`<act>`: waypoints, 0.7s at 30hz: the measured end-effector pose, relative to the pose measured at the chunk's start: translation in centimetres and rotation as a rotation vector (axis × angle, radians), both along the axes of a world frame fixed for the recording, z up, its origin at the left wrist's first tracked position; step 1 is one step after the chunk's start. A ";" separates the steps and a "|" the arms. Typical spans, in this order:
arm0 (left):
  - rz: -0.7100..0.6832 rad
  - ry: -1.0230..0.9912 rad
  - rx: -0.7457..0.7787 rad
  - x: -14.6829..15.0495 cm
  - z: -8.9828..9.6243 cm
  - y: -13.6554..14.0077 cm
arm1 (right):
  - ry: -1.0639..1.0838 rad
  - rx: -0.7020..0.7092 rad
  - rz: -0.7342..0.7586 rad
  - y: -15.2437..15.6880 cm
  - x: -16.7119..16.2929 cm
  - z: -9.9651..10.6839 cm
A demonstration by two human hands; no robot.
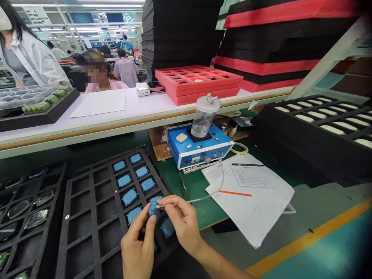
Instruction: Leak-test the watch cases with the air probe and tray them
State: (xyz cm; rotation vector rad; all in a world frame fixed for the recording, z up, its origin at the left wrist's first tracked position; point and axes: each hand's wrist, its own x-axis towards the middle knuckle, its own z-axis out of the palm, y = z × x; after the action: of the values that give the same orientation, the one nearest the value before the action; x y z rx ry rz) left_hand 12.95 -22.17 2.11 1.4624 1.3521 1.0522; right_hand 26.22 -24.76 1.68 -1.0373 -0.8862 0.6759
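Observation:
Between the thumb and fingers of my left hand [139,240] is a small blue watch case [153,209], tilted up on its edge. My right hand [183,223] pinches the end of a thin clear tube [200,200], whose tip meets the side of the case. The tube runs back to the front of a blue box-shaped machine [200,145] with knobs and a switch. Under both hands lies a black foam tray [95,217] with square compartments. Several blue watch cases [130,197] sit in its right-hand columns; my hands partly hide the lower ones.
A clear cylinder [205,118] stands on the machine. Papers [255,209] with an orange strip [235,193] and a pen [247,164] lie to the right. Another tray [26,217] is at left. Red foam trays [200,87] rest on the shelf; co-workers sit beyond.

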 end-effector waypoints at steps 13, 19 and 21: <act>-0.047 -0.039 0.042 0.0 0.1 -0.4 | 0.004 -0.009 0.015 -0.4 0.0 -0.3; -0.064 -0.016 0.054 0.4 -0.4 -0.5 | 0.010 0.010 0.034 -0.3 0.0 -0.7; -0.085 0.000 0.070 0.1 -0.3 -0.6 | 0.014 0.006 0.042 -0.5 0.1 -1.0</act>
State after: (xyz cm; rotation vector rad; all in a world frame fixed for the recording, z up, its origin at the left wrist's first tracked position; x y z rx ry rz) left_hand 13.01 -22.80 1.79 1.5573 1.2533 1.0535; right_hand 26.30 -25.24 0.63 -1.0100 -0.8997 0.7149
